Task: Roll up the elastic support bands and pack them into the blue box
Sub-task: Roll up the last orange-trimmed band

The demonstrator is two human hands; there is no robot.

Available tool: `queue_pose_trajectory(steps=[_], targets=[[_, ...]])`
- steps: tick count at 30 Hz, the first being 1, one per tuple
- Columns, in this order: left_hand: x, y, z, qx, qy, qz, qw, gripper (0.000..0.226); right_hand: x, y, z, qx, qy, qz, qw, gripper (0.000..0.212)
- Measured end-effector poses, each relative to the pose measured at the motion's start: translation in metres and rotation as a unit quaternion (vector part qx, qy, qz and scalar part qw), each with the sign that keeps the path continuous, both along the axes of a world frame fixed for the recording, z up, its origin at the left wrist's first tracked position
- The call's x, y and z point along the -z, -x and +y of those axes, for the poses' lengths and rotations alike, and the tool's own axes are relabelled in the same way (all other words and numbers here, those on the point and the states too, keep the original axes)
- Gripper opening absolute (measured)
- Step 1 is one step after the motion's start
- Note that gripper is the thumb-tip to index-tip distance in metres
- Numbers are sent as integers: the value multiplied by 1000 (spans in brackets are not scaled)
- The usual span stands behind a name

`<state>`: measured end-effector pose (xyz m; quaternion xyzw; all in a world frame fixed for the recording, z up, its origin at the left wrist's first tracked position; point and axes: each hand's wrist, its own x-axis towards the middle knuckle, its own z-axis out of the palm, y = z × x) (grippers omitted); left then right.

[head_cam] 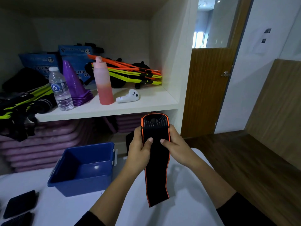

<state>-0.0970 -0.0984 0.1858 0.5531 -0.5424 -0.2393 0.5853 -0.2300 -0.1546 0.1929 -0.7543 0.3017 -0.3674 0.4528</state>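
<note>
While the coil is only part wound, both hands hold the elastic support band (156,160) above the white table (65,209).
Head view: the left hand (138,149) and right hand (177,149) pinch its orange-piped edges, thumbs flat on the black stretch fabric, probably to keep the ribbed roll tight. The tail hangs limp. A rigid plastic blue box (78,185) stands open just left.

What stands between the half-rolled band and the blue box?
Nothing visible does. The left hand and right hand hold the band in the air right of the blue box, whose top is open.
</note>
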Motion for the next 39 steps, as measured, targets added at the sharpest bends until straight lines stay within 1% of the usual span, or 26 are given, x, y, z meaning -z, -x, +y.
queue_pose_trajectory(steps=[4,7,11,15,19,21,23,27,32,36,39], targets=[[3,0,25,10,-6,-1,1000,30,3,12,16,-42,-4,14,999,45],[0,-2,35,21,-20,-13,999,32,3,16,22,-57,-40,2,998,44],[-2,-5,31,27,-57,6,998,31,7,12,18,-55,-89,-1,994,42],[26,-10,1,7,-153,38,987,33,39,0,-5,-21,-132,36,990,42],[84,-15,-33,-24,-264,-8,964,37,99,-15,-28,41,-205,113,971,39],[113,-17,-43,-36,-304,-21,952,36,130,-21,-36,70,-222,149,961,40],[136,-19,-52,-48,-329,-31,943,33,151,-25,-44,101,-227,166,954,41],[167,-27,-75,-70,-339,-67,936,28,174,-36,-62,128,-230,143,954,45],[187,-39,-116,-92,-330,-98,934,23,197,-48,-97,155,-198,141,957,41],[201,-46,-149,-108,-331,-99,932,24,217,-56,-126,193,-185,122,956,39],[214,-49,-168,-123,-342,-92,927,26,234,-60,-143,227,-214,84,947,41]])
